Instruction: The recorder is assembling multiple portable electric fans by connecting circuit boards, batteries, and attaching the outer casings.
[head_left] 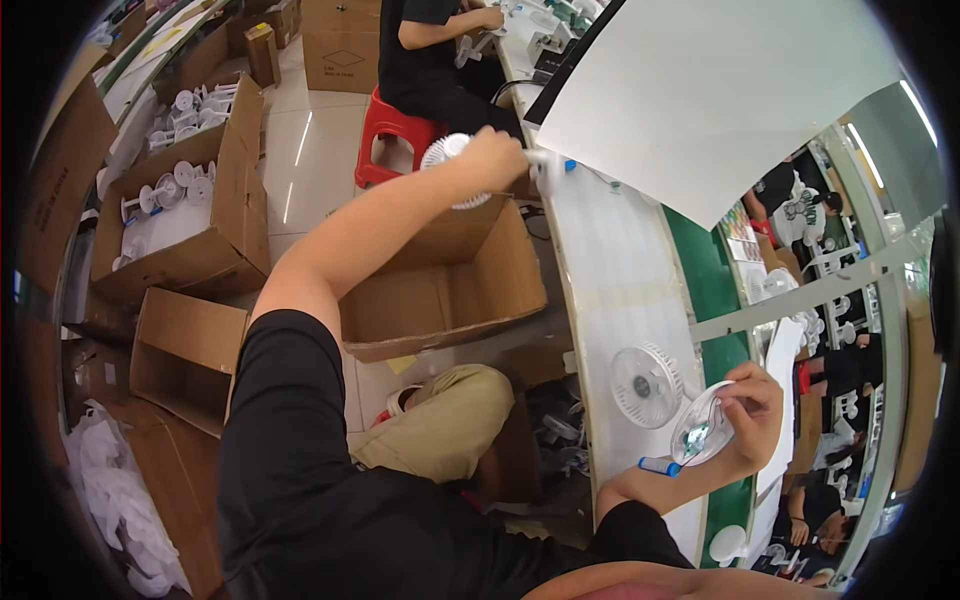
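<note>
Brown carton (342, 30), rear: is bearing diamond mark (343, 57) and small dark print (341, 73). Carton flap (75, 160), far left: is showing dark lettering (51, 196).

Fan (645, 385) on tbl (620, 265), box (510, 265) L (stool (400, 118) beyond)

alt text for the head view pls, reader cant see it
A person's left hand holds a small white fan near an open cardboard box, while their right hand holds a round white shell with exposed wiring by a long worktable. A round white fan head shows beside the shell.
</note>
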